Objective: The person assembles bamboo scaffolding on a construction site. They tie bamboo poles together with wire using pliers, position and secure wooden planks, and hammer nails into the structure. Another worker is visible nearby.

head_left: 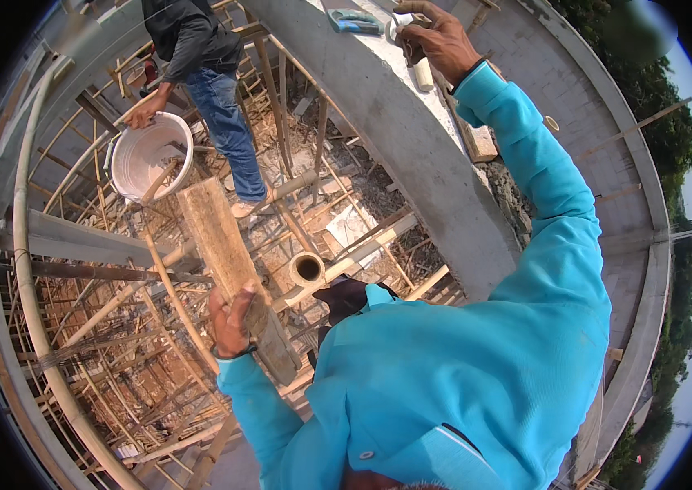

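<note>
One wooden board (pixel 219 233) slants away from me, out over the open drop between the concrete and the bamboo, and my left hand (pixel 230 322) is clasped on its left edge, nearer the lower end. One digit lies across the face, which I judge lets me steady the length from a single side. Its lower part looks greyer, and I cannot tell whether that is a second piece.

My right hand (pixel 441 45) is up on the concrete beam (pixel 415 135), arm stretched well out, fingers curled beside a pale handle-like piece (pixel 424 76). I cannot tell whether they pinch it or only rest there. The beam's broad top probably serves as a ledge: a blue-handled tool (pixel 356 22) lies just left of that hand, within easy reach, and a timber offcut (pixel 481 145) sits along the edge nearer my sleeve.

Beyond the board, a co-worker in jeans (pixel 219 106) has one hand (pixel 147 110) on the rim of a white bucket (pixel 129 155), likely to keep it from tipping, for it leans with its mouth toward me. An upright bamboo pole (pixel 307 269) shows its hollow end just right of the board. More poles cross below, apparently lashed as staging, over rubble (pixel 129 367) far underneath.
</note>
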Available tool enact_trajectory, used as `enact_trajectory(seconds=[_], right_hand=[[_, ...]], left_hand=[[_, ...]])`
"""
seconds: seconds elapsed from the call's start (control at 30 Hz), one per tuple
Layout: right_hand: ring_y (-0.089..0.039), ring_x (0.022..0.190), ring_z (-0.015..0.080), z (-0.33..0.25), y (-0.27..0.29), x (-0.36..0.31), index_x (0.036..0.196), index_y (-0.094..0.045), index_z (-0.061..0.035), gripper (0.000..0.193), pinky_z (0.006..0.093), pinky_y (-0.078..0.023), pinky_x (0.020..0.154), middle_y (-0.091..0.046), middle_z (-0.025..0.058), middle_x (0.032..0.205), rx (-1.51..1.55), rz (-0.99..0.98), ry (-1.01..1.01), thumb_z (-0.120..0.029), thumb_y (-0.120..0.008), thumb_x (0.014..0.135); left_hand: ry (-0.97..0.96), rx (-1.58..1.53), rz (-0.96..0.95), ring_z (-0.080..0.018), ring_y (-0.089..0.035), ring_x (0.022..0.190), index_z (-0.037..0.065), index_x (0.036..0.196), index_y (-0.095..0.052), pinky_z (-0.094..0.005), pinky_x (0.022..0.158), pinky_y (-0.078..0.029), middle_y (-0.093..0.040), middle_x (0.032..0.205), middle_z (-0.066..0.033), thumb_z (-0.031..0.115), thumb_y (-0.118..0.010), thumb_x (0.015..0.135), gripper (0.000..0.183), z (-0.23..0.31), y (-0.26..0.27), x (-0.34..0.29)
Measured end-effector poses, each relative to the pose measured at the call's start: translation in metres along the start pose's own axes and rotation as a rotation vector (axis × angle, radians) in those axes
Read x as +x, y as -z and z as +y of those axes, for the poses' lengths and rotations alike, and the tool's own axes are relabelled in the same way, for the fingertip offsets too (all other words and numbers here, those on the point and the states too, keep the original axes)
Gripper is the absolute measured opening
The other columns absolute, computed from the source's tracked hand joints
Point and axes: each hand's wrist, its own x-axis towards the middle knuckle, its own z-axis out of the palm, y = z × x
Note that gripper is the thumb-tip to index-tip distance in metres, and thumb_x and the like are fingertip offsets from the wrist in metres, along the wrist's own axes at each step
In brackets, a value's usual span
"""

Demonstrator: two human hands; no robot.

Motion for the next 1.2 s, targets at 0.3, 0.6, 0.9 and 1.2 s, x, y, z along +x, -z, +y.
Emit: enact_trajectory(seconds=[0.3,0.6,0.9,1.2], right_hand=[[-0.070,0.085,0.0216,0.044,0.134,-0.133,0.114,-0.067,0.0067,0.037,0.0324,-0.060,0.074,-0.071,0.0118,0.093,0.283,0.577,-0.236,-0.026,-0.070,0.097],[-0.064,0.070,0.0139,0.060,0.133,-0.190,0.113,-0.072,0.0012,0.034,0.0309,-0.055,0.067,-0.071,0.0084,0.083,-0.188,0.456,-0.314,-0.029,-0.070,0.097],[-0.068,0.076,0.0251,0.053,0.107,-0.203,0.117,-0.072,-0.0061,0.023,0.0379,-0.056,0.071,-0.069,0.0123,0.088,-0.678,0.447,-0.189,-0.008,-0.061,0.098],[-0.071,0.082,0.0413,0.123,0.069,-0.102,0.088,-0.074,0.0056,0.052,0.0478,-0.057,0.077,-0.070,0.0293,0.087,-1.020,-0.018,-0.482,-0.045,-0.076,0.074]], left_hand=[[-0.109,0.101,-0.360,-0.0219,-0.061,0.108,-0.002,0.140,-0.051,-0.0346,0.095,-0.048,-0.062,0.124,-0.0135,0.026,-0.068,0.092,0.058,0.055,-0.078,0.063],[-0.505,0.594,-0.672,-0.0289,-0.064,0.103,-0.006,0.127,-0.052,-0.0392,0.093,-0.049,-0.065,0.115,-0.0224,0.027,-0.069,0.086,0.055,0.119,-0.209,0.140],[-0.705,0.770,-0.663,-0.0419,-0.066,0.100,-0.009,0.121,-0.056,-0.0454,0.092,-0.049,-0.066,0.107,-0.0318,0.034,-0.069,0.084,0.058,0.100,-0.307,0.192],[-0.477,0.602,-0.548,-0.0286,-0.067,0.090,-0.008,0.120,-0.057,-0.0387,0.084,-0.052,-0.069,0.100,-0.0225,0.031,-0.071,0.085,0.055,0.073,-0.279,0.216]])
